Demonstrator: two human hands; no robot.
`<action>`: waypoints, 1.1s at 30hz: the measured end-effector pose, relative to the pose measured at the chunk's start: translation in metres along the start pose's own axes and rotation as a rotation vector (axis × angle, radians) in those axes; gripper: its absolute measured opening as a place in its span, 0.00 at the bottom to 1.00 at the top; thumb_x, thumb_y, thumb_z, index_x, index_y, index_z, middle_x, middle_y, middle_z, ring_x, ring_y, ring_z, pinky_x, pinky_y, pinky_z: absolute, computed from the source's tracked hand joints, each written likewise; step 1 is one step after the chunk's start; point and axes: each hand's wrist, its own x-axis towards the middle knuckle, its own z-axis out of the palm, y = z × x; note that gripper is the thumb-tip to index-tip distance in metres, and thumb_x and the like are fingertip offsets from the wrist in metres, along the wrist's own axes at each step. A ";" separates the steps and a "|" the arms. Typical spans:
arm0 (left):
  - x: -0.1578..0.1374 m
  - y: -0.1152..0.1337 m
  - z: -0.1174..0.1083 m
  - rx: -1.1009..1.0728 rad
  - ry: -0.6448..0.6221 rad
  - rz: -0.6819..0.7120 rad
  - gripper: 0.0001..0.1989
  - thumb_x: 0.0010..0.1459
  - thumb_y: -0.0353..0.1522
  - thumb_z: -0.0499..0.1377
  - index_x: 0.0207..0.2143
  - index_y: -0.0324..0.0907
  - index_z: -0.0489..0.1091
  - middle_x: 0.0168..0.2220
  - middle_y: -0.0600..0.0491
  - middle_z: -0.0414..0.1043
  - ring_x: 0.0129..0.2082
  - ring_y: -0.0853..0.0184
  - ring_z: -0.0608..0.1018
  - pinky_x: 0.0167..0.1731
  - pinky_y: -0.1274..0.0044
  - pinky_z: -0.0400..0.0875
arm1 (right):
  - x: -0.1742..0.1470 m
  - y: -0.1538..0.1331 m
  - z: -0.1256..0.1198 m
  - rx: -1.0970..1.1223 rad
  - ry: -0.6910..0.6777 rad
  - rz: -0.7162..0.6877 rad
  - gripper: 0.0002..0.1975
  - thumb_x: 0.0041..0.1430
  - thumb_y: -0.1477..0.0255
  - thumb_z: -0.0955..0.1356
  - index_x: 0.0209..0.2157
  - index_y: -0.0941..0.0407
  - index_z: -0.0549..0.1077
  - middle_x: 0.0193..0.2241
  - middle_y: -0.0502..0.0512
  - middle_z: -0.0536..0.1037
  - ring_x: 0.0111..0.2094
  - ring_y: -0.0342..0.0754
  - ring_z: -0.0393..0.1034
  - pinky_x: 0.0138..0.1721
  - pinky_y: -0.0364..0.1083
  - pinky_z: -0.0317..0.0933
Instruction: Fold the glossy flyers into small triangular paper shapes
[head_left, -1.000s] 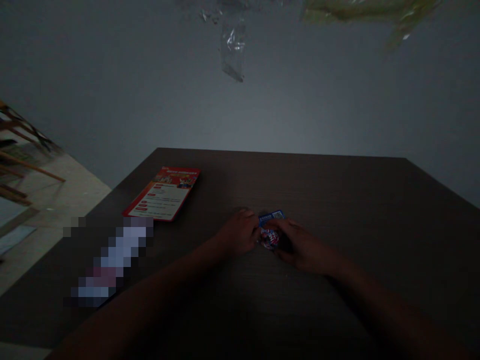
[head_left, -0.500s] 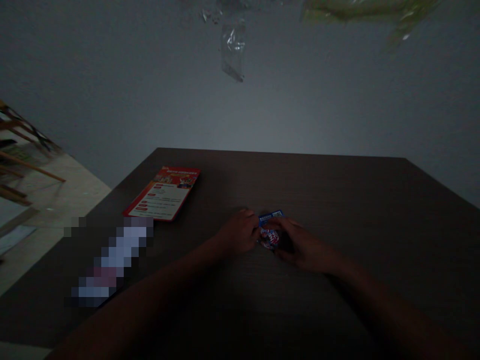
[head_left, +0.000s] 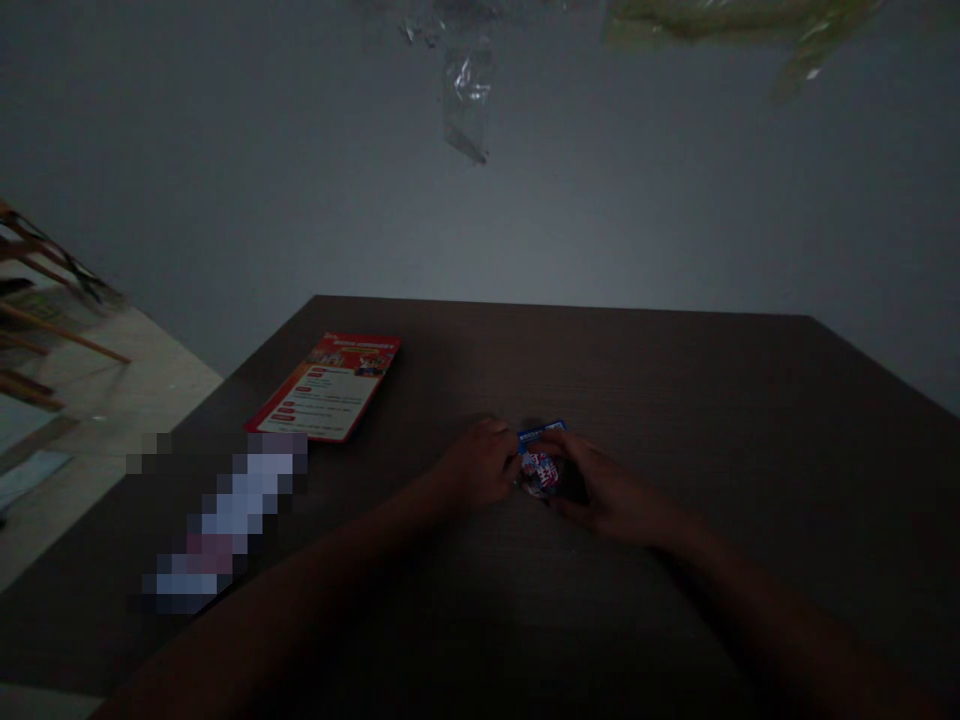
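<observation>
A small blue packet (head_left: 541, 474) with red and white lettering lies at the middle of the dark table, between my two hands. My left hand (head_left: 484, 465) is closed at the packet's left edge, its fingertips curled and partly lost in shadow. From the right, my right hand (head_left: 611, 495) curves round the packet, with the thumb at its near side and the fingers over its far part. The fingers hide some of the packet's top and right side. Poor light makes the exact contact hard to see.
A red and white printed sheet or booklet (head_left: 326, 390) lies at the table's left side. Nearer, a pixelated flat object (head_left: 232, 510) lies beside my left forearm. A pale wall (head_left: 562, 200) rises behind the table (head_left: 675, 370). Wooden legs (head_left: 67, 330) stand on the floor at left.
The packet has shifted slightly under my fingers, and its lettering shows at a different angle. Both hands stay in almost the same place.
</observation>
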 end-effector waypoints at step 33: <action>-0.013 0.000 -0.005 0.079 -0.003 -0.161 0.26 0.54 0.52 0.50 0.45 0.43 0.62 0.43 0.46 0.62 0.44 0.57 0.65 0.42 0.65 0.61 | -0.001 -0.002 0.002 -0.048 -0.018 0.029 0.28 0.50 0.75 0.68 0.53 0.53 0.60 0.49 0.59 0.68 0.51 0.54 0.63 0.51 0.54 0.58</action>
